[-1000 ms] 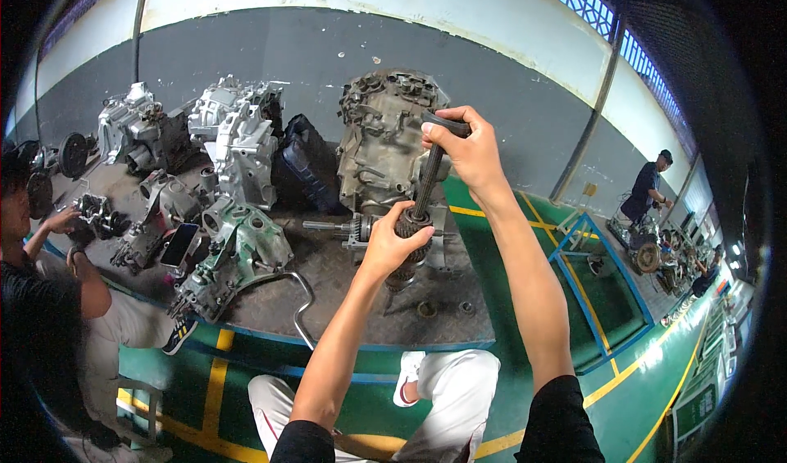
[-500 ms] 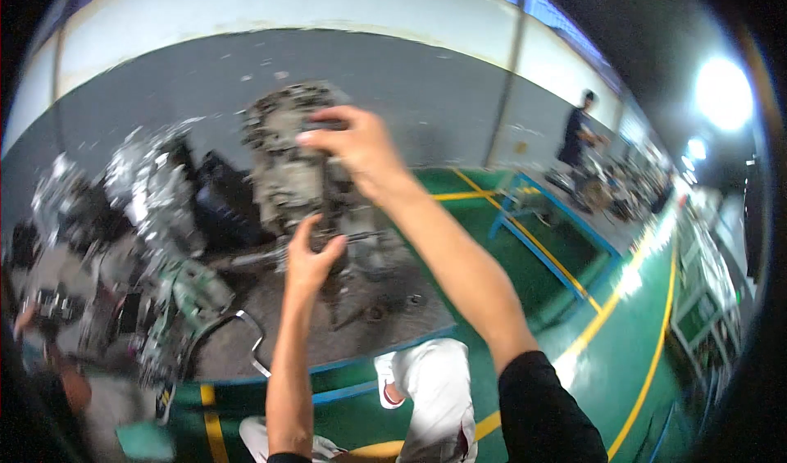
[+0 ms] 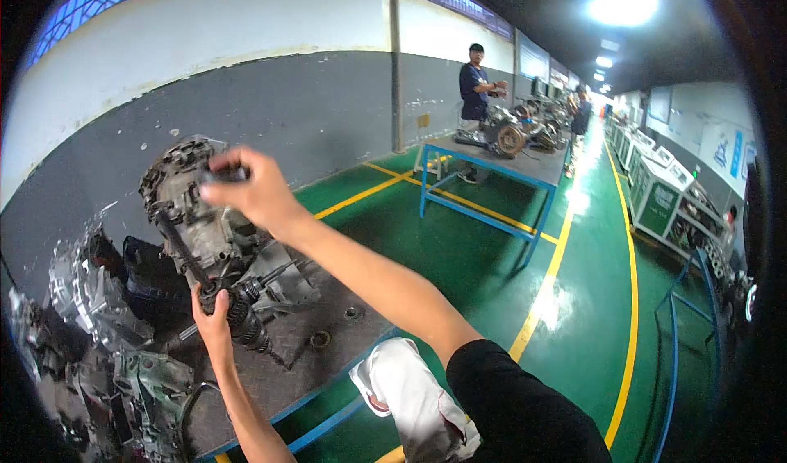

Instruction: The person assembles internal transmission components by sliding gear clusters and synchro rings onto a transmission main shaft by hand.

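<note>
My right hand (image 3: 256, 199) is raised in front of the upper part of a gearbox housing (image 3: 215, 243). Its thumb and fingers pinch a small dark, rounded part (image 3: 229, 174), blurred and partly covered by the fingers. Lower down, my left hand (image 3: 211, 325) has its thumb and fingers around a dark gear shaft (image 3: 244, 320), which slants in front of the housing. The housing is grey metal and stands upright on the bench. Another toothed shaft (image 3: 264, 283) sticks out beside it to the right.
Several metal casings (image 3: 90, 291) crowd the bench's left side. Two small rings (image 3: 320, 339) lie on the grey bench top (image 3: 299, 360). A person (image 3: 474, 86) stands behind another blue-framed bench (image 3: 492, 161) holding machine parts. Yellow lines mark the green floor (image 3: 377, 250).
The view has swung to the right, so the bench sits farther left. My left hand, its thumb and fingers apart before, is now around the gear shaft. My right hand still pinches the dark part.
</note>
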A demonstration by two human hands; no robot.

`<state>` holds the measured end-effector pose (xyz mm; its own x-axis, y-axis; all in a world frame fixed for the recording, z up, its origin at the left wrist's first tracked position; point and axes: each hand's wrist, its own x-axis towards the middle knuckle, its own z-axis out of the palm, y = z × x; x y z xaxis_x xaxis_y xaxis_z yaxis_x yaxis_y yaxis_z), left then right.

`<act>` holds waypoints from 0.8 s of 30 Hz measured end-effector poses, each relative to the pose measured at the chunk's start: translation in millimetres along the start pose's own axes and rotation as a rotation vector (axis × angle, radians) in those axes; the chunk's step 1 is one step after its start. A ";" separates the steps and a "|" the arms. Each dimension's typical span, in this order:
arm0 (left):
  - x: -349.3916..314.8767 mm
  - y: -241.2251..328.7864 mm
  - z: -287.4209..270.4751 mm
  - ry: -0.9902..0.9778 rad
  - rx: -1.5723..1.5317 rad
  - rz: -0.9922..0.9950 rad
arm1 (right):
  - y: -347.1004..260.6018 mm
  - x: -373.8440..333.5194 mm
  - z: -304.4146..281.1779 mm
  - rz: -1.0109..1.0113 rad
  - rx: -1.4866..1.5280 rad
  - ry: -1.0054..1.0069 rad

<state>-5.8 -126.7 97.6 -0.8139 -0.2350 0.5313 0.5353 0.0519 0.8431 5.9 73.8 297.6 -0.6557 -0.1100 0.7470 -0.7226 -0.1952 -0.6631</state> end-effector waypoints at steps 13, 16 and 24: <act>-6.4 -11.9 -9.0 -0.025 -0.108 -0.045 | 167.6 -275.6 -78.4 0.059 -0.657 -0.223; -3.5 -15.0 -1.1 0.006 -0.052 -0.003 | 180.9 -282.1 -84.4 0.265 -0.753 -0.343; -10.1 -12.8 -11.0 0.093 -0.018 0.001 | 164.2 -292.1 -85.0 0.319 -0.770 -0.268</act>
<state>-2.0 -135.8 80.5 -0.7892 -0.3244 0.5214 0.5410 0.0345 0.8403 60.2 156.7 -33.6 -0.8481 -0.2919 0.4422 -0.5240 0.5855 -0.6186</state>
